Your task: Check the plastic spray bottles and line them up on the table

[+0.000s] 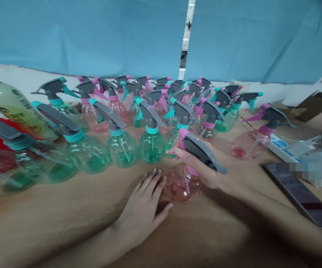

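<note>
A pink spray bottle with a grey and pink trigger head stands tilted near the middle of the wooden table. My right hand is closed around its neck, with the index finger up by the trigger. To its left, my left hand lies flat on the table, fingers spread and thumb close to the bottle's base. Just beyond my hands, green spray bottles, among them one green bottle with a turquoise collar, stand in a row. Another pink spray bottle stands apart at the right.
Several more pink and green spray bottles crowd the back of the table. A large labelled bottle leans at the far left. At the right lie a phone, a white power strip and an open cardboard box. Blue cloth covers the wall.
</note>
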Demonstrator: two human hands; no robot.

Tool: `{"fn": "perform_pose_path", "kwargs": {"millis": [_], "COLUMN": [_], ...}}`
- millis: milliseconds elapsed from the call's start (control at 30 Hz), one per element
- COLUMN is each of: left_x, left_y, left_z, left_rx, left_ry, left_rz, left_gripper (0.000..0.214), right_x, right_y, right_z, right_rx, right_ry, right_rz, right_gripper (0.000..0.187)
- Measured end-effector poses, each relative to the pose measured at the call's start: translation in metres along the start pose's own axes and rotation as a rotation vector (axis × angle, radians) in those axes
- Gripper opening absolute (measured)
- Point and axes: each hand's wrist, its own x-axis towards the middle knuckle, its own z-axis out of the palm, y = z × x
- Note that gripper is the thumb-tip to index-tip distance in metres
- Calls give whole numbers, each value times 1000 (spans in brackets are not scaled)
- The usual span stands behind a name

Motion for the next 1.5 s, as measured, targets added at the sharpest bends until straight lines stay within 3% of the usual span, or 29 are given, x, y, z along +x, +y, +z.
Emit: {"fn": "perform_pose_path", "kwargs": {"millis": [333, 667, 1500], "left_x": [-1, -1, 0], "left_y": [-1, 0, 0], "left_z": [2, 2, 0], "left_rx": [31, 23, 1], "left_ry": [9, 19, 11], "left_rz": [3, 8, 8], "left_gripper": [56, 55, 53], "right_x": [-1, -2, -4], "right_y": [-6, -1, -2], "right_z": [-3, 0, 2], "right_rx": [-14, 64, 128], "right_ry": [-5, -3, 20], "right_rz": [-33, -53, -29], "right_gripper": [23, 10, 10]}}
